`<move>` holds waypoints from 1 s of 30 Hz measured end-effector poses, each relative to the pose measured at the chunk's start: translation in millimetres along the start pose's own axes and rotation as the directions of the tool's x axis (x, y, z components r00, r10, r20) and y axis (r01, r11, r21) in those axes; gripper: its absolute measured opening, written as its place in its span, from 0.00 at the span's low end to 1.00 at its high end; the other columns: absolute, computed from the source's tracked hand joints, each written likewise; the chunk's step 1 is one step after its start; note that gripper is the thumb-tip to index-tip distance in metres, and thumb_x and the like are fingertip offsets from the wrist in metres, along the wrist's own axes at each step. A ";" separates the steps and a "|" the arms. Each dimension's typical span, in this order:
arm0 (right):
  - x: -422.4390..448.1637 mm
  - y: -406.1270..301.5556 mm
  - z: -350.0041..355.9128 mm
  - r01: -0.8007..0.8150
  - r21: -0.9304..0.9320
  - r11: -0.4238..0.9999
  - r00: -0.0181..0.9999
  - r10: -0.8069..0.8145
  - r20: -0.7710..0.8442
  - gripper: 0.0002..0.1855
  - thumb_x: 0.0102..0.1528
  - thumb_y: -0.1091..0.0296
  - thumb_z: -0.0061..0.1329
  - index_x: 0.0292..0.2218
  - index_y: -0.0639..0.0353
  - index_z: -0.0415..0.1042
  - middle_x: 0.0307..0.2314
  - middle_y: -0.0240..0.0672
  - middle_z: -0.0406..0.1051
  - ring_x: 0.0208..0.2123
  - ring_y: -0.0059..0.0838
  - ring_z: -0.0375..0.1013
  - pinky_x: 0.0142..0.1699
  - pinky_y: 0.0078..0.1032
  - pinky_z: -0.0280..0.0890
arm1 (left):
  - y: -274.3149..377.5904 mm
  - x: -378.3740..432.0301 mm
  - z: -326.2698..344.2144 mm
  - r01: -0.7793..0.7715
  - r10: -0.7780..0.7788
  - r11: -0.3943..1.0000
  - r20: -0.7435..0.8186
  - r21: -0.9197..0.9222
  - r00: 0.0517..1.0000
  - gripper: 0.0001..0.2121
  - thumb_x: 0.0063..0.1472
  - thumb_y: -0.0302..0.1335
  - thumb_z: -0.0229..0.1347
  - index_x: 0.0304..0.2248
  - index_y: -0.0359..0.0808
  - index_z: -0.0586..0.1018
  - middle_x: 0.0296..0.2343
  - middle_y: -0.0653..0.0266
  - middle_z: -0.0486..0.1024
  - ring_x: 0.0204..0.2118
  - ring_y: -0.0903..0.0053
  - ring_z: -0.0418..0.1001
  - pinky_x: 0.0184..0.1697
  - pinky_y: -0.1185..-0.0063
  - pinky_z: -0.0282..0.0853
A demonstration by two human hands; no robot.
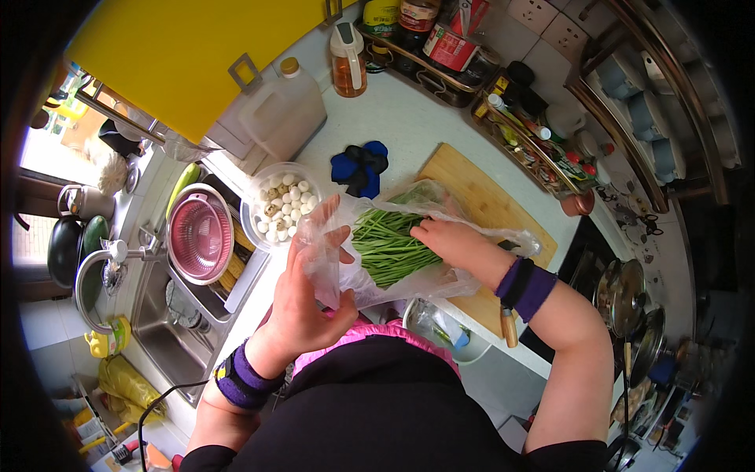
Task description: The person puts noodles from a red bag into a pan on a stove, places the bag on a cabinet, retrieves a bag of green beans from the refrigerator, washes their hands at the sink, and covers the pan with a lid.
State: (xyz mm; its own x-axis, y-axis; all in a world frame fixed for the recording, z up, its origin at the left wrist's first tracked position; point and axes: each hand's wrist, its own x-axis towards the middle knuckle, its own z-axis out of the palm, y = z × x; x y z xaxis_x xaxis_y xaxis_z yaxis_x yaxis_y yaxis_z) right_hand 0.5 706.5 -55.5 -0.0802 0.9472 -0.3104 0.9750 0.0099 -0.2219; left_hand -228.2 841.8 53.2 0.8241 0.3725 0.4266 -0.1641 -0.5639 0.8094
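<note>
A clear plastic bag (pixel 407 286) lies partly over the wooden cutting board (pixel 472 194), full of long thin green vegetable stalks (pixel 386 245). My right hand (pixel 451 239) reaches into the bag's mouth, its fingers bunched on the stalks; the fingertips are partly hidden among them. At the bag's left side, my left hand (pixel 312 277) has its fingers spread, with thin film lying across some of them. A wooden knife handle (pixel 508 327) sticks out at the board's near edge, and I cannot see its blade clearly.
Left of the bag, a bowl (pixel 253 221) holds small white and speckled eggs. A pink colander (pixel 200 230) sits over the sink (pixel 177 342). Blue-and-black cloth (pixel 361 167) lies behind the bag. Pots (pixel 622 295) stand at the right; an open bin (pixel 472 348) is below the counter.
</note>
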 end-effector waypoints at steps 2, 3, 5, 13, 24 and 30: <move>-2.6 2.3 7.1 0.019 -0.046 0.999 0.999 -0.022 -0.050 0.13 0.45 0.75 0.44 0.36 0.58 0.63 0.32 0.34 0.67 0.42 0.37 0.64 0.42 0.28 0.65 | 1.0 -0.4 2.4 -0.011 0.008 0.999 -0.064 -0.041 0.998 0.33 0.38 0.13 0.51 0.49 0.32 0.57 0.51 0.39 0.53 0.33 0.66 0.71 0.33 0.74 0.70; -3.2 2.4 8.0 0.038 -0.072 0.997 0.999 -0.039 -0.018 0.12 0.46 0.74 0.41 0.36 0.58 0.64 0.32 0.33 0.67 0.42 0.36 0.65 0.42 0.27 0.65 | 1.6 -0.2 2.2 -0.017 0.012 0.998 -0.080 -0.053 0.997 0.33 0.38 0.13 0.51 0.49 0.33 0.57 0.51 0.38 0.53 0.33 0.66 0.71 0.33 0.74 0.70; -6.5 3.3 10.0 0.055 -0.097 0.994 0.998 -0.054 0.014 0.11 0.47 0.73 0.39 0.35 0.57 0.64 0.31 0.33 0.67 0.42 0.34 0.65 0.42 0.26 0.65 | 4.0 1.6 -0.2 -0.018 0.015 0.999 -0.065 -0.034 0.998 0.34 0.38 0.13 0.51 0.50 0.33 0.56 0.51 0.37 0.53 0.33 0.67 0.71 0.34 0.73 0.70; -19.9 -9.3 -8.7 -0.003 0.001 1.000 0.999 0.003 -0.054 0.33 0.37 0.73 0.53 0.48 0.58 0.60 0.45 0.37 0.61 0.50 0.35 0.60 0.48 0.28 0.62 | 5.7 -2.8 -1.6 0.065 -0.066 0.996 -0.003 -0.065 0.998 0.35 0.38 0.13 0.52 0.50 0.33 0.57 0.50 0.36 0.54 0.33 0.68 0.70 0.37 0.73 0.68; 45.8 16.0 12.8 -0.033 0.340 0.940 0.999 0.037 -0.003 0.49 0.23 0.67 0.65 0.47 0.65 0.57 0.40 0.45 0.66 0.43 0.43 0.65 0.47 0.32 0.61 | -2.9 0.8 -3.5 -0.128 0.124 0.991 0.133 0.027 0.983 0.39 0.39 0.11 0.50 0.54 0.33 0.51 0.51 0.34 0.50 0.33 0.72 0.72 0.17 0.87 0.66; 30.7 7.1 24.0 -0.114 0.304 0.946 0.986 0.070 0.152 0.62 0.22 0.75 0.65 0.56 0.50 0.43 0.38 0.51 0.66 0.39 0.47 0.68 0.42 0.35 0.63 | -5.5 -5.2 -9.1 -0.167 0.158 0.982 0.097 0.086 0.983 0.38 0.38 0.12 0.49 0.53 0.32 0.53 0.52 0.35 0.51 0.31 0.72 0.73 0.17 0.87 0.65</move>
State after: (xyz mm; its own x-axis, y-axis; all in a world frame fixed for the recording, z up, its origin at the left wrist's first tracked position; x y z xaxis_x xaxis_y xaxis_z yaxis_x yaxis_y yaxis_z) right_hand 0.1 728.0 -88.8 -0.0423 0.8860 -0.4617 0.8686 -0.1957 -0.4553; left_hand -236.5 849.7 50.2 0.8367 0.2051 0.5078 -0.2519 -0.6793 0.6893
